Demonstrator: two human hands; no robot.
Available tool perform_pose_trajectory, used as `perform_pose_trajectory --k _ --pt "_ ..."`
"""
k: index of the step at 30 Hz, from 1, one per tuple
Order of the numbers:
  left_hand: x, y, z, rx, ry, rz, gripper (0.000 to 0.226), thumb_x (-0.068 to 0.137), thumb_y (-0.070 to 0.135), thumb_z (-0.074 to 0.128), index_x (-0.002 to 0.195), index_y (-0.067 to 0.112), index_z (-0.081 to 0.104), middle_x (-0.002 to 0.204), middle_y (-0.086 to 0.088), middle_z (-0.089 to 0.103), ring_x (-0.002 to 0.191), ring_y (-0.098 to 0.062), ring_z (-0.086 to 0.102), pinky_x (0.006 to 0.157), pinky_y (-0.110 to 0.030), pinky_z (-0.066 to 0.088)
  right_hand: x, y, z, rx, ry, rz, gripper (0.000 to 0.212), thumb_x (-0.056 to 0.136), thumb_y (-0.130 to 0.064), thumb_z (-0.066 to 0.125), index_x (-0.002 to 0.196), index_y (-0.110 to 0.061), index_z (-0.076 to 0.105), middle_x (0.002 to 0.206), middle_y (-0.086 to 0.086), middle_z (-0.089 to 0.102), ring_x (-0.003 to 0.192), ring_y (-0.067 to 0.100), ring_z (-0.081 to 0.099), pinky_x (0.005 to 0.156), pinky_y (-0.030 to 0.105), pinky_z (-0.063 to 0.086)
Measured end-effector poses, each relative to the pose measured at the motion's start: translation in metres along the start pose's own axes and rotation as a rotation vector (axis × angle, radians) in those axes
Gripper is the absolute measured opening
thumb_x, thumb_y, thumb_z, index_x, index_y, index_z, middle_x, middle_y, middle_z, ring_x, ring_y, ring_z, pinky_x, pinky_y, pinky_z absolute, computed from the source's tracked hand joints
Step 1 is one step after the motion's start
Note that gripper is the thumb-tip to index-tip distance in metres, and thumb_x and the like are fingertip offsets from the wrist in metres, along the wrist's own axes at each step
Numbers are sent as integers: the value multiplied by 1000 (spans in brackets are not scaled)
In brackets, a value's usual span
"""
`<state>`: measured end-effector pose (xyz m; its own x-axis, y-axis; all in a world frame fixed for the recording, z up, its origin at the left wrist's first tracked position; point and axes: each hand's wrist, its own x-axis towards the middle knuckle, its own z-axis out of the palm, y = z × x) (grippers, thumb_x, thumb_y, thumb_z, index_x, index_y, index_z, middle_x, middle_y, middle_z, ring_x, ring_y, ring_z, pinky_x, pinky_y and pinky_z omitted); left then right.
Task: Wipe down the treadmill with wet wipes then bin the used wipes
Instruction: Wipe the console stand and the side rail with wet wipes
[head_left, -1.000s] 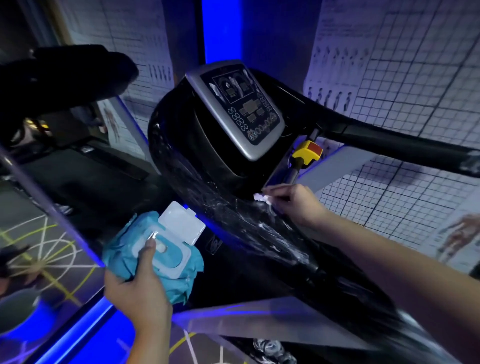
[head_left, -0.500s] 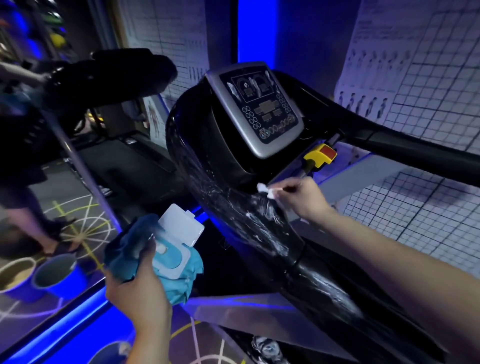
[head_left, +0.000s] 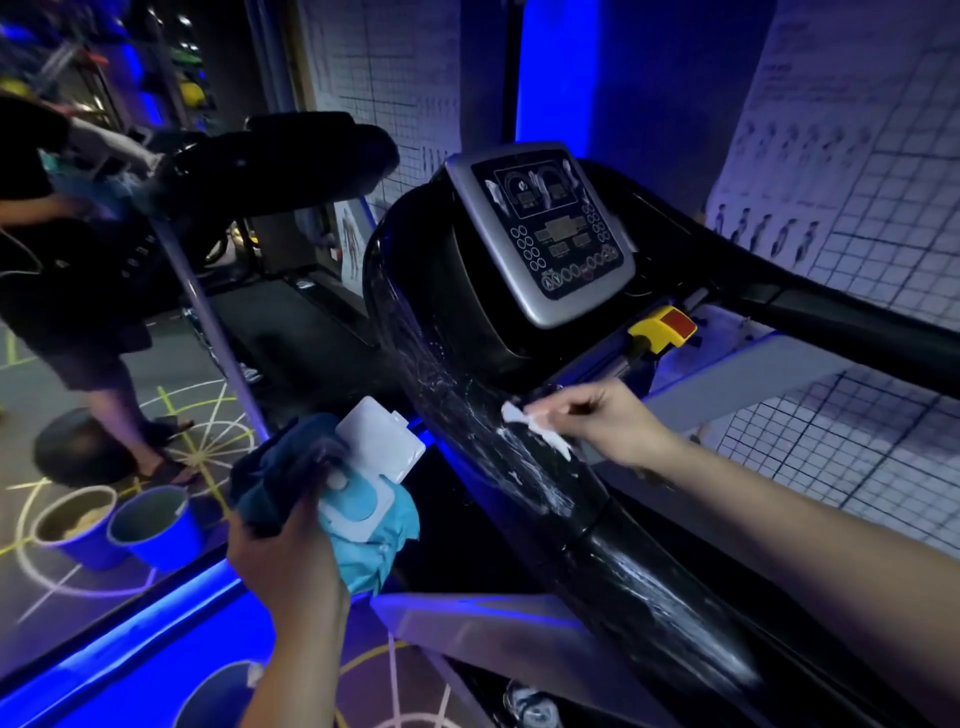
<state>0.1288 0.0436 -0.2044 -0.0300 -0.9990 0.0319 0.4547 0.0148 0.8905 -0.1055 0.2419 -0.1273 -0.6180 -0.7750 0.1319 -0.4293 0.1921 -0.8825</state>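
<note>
**A:** So, in the head view, where is the wipe now?

**B:** The right hand (head_left: 608, 421) pinches a small crumpled wipe (head_left: 524, 421) between thumb and fingers. It presses the wipe on the black handrail (head_left: 649, 582) of the treadmill (head_left: 467, 291), just below the console (head_left: 545, 228). White wet streaks lie along the rail.

**A:** And the other hand?

**B:** The left hand (head_left: 283, 551) grips the pack of wipes (head_left: 363, 499), fingers curled round it, thumb on top. The lid stands open. The pack is beside the rail and does not touch it.

**A:** How to do this step well?

**B:** I think the wipe should be spread flatter, so more of it meets the rail. Then long strokes along the rail, each one overlapping the last, until no streak is left. Some care is needed near the yellow safety key (head_left: 662, 325), so it is not pulled. For the bin, two blue buckets (head_left: 150, 525) stand on the floor at the left, but I cannot tell if one is a bin.
</note>
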Motion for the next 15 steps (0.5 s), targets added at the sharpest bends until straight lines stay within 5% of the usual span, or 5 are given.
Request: perform_pose_trajectory --k 2,5,8,11,15 --pt "-1 -3 2 -7 12 -28 29 79 15 87 103 22 73 95 12 76 83 -7 70 79 -31 59 14 8 -4 36 196 54 9 91 -13 74 95 -17 81 69 15 71 60 17 54 55 24 41" --pt "-7 -5 1 -4 0 -43 42 80 14 88 119 16 73 102 10 77 87 -7 72 85 -34 60 28 31 -7 -243 364 81 15 90 -16 74 93 -29 81 82 -8 74 72 4 65 69 21 44" --pt "-8 -4 -2 2 1 -69 33 85 6 83 114 20 73 95 17 77 84 -2 73 78 -25 61 19 33 5 -306 282 58 16 89 -18 74 97 -31 80 91 -5 72 83 12 66 72 16 44" --pt "-3 -5 -4 15 29 -88 34 86 7 84 115 20 72 93 18 76 80 3 72 71 -18 59 -2 7 10 -201 111 -22 18 88 -12 75 97 -26 82 80 -7 71 65 11 63 67 25 46" --pt "10 -7 2 19 51 -108 36 82 18 88 114 24 73 105 13 77 100 -11 75 90 -37 61 -25 -29 34 -54 -122 -84 16 88 0 74 101 -6 80 67 -14 69 56 -4 56 58 11 41"
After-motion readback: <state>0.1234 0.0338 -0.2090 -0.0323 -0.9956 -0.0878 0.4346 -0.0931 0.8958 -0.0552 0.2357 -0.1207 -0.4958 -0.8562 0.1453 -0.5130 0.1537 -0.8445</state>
